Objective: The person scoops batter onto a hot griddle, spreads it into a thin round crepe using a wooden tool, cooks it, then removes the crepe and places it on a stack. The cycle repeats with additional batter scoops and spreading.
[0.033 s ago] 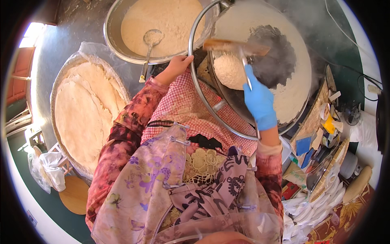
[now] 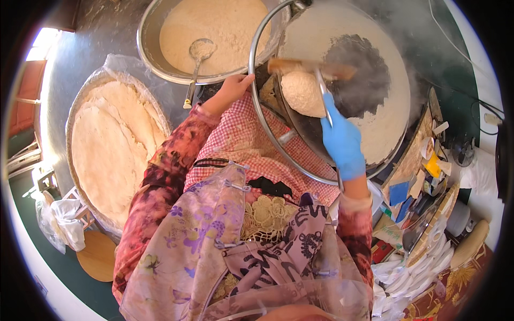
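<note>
My right hand (image 2: 342, 139), in a blue glove, is closed around the metal handle of a wooden-bladed batter spreader (image 2: 300, 66). Its blade lies across the round steaming griddle (image 2: 315, 138), beside a lump of pale batter (image 2: 304, 94) at the near left side. A pale layer of batter (image 2: 381, 136) covers much of the plate around a bare dark patch (image 2: 360, 80). With bare fingers, my left hand (image 2: 231, 91) grips the curved metal rail (image 2: 257, 109) along the griddle's left side; some fingertips are hidden.
Left of the griddle stands a big metal basin (image 2: 143, 45) of batter, with a ladle (image 2: 195, 75) in it. Farther left, a plastic-lined round basket (image 2: 72, 144) holds stacked thin flatbreads (image 2: 112, 150). Cluttered boards and tools (image 2: 412, 182) crowd the right side.
My right hand and the spreader have shifted slightly toward me, the blade moving a little nearer. The batter lump has barely moved. My left hand stays at the rail.
</note>
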Demonstrator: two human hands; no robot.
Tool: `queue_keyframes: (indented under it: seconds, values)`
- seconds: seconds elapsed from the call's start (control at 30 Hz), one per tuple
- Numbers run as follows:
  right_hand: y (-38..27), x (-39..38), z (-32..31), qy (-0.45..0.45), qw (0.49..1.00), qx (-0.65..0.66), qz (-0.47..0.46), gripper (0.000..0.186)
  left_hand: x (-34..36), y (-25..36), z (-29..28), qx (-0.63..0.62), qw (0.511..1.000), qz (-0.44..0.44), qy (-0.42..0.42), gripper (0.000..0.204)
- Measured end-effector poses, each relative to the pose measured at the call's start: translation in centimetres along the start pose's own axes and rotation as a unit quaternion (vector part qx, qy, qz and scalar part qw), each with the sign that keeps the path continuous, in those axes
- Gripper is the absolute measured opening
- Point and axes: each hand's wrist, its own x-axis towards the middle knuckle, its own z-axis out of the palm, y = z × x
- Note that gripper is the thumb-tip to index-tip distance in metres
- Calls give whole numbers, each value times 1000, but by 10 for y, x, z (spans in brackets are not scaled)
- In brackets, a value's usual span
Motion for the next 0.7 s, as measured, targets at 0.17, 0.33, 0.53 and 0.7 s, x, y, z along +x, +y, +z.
queue_keyframes:
  seconds: [0.17,0.33,0.53,0.7]
  values:
    - [21,-34,-34,-92,990,39,97,54,-54,-33,23,-49,998,-33,-21,36]
    - [9,34,-14,-9,997,16,73,55,-81,-55,87,-58,995,-79,-13,30]
    - [8,4,-11,-52,996,-40,53,58,-38,-46,54,57,998,-13,25,31]
    - [33,4,-28,-97,991,49,72,60,8,-7,9,15,998,-35,-46,32]
